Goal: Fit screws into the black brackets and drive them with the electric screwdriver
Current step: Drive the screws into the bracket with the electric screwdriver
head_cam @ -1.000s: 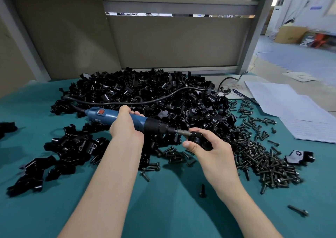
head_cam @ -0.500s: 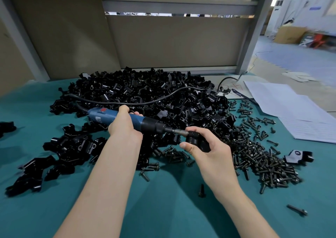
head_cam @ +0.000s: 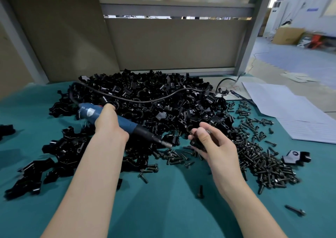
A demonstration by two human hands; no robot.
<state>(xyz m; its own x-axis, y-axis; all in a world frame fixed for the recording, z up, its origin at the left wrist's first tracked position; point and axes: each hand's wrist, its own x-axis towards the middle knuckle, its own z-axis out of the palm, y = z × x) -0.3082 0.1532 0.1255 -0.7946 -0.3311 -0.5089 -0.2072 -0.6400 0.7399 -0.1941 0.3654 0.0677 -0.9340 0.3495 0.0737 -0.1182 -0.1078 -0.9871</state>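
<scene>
Teal bench mat, beige partition panel behind, shop floor with a cardboard box far right. Left hand wraps the blue electric screwdriver, bit angled down-right, tip just short of the right hand, not touching. Right hand's curled fingers hold one black bracket; blurred. Bracket pile beyond both hands, driver cable draped over it. Screw pile just right of right hand. Open mat on the near side of both wrists, a loose screw there. Paper sheets far right, print unreadable. Driver's white label unreadable.
</scene>
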